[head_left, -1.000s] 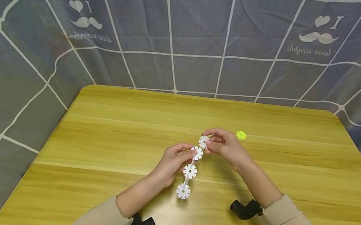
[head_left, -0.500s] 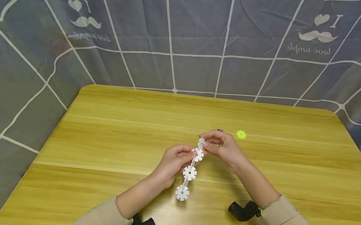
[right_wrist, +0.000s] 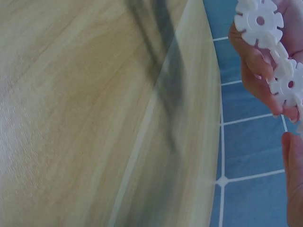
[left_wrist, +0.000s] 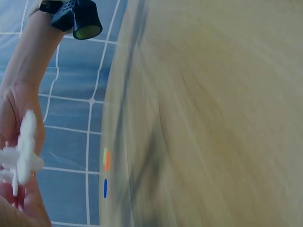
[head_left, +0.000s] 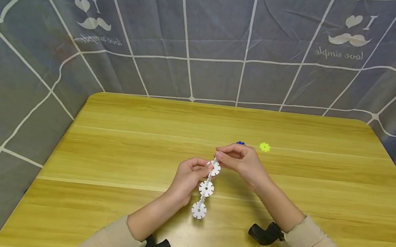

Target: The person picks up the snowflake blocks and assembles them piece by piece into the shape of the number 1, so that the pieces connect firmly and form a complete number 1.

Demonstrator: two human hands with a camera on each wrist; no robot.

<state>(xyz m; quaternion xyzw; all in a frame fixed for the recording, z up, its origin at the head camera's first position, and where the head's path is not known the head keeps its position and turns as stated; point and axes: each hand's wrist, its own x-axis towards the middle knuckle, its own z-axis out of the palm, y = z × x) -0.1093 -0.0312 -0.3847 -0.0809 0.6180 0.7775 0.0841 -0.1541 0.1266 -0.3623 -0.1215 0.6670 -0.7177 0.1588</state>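
A chain of white notched plastic discs (head_left: 206,188), slotted together crosswise, hangs between the hands over the table. My left hand (head_left: 186,178) pinches an upper disc of it between thumb and fingers. Just above, my right hand (head_left: 244,164) pinches the topmost white disc (head_left: 217,156), seen nearly edge-on and mostly covered by the fingertips. In the right wrist view the notched discs (right_wrist: 259,21) show their round centre holes, with left-hand fingers (right_wrist: 258,66) around them. The left wrist view catches the white discs (left_wrist: 26,146) blurred.
Behind the right hand lie a blue disc (head_left: 240,143) and a yellow-green disc (head_left: 265,147) on the wooden table (head_left: 119,149). An orange piece (left_wrist: 108,161) shows beside them in the left wrist view. A grey gridded curtain (head_left: 213,78) surrounds the table.
The right hand has shifted slightly left and turned its white disc from face-on to nearly edge-on, against the chain's top. The blue disc has come into view behind it.
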